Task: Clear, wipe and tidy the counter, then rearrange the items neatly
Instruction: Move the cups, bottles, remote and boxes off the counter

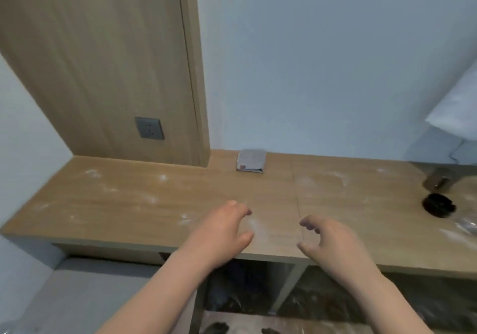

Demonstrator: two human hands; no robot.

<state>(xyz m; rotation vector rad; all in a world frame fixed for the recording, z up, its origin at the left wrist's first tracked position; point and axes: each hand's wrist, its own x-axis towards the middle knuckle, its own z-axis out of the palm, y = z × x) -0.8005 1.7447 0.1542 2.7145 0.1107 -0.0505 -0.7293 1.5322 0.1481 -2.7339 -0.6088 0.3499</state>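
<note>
A long wooden counter [129,204] runs across the view, smeared with white dusty patches. A folded grey cloth [251,161] lies at the back against the wall. My left hand [219,233] and my right hand [327,240] hover side by side over the counter's front edge, fingers loosely curled, holding nothing. Both hands are well in front of the cloth.
A black round object [438,204] and a brown blurred item [437,180] sit at the counter's right end, beside clear plastic wrap [466,226]. A wood panel with a grey socket [149,128] rises at back left. Open shelves lie under the counter.
</note>
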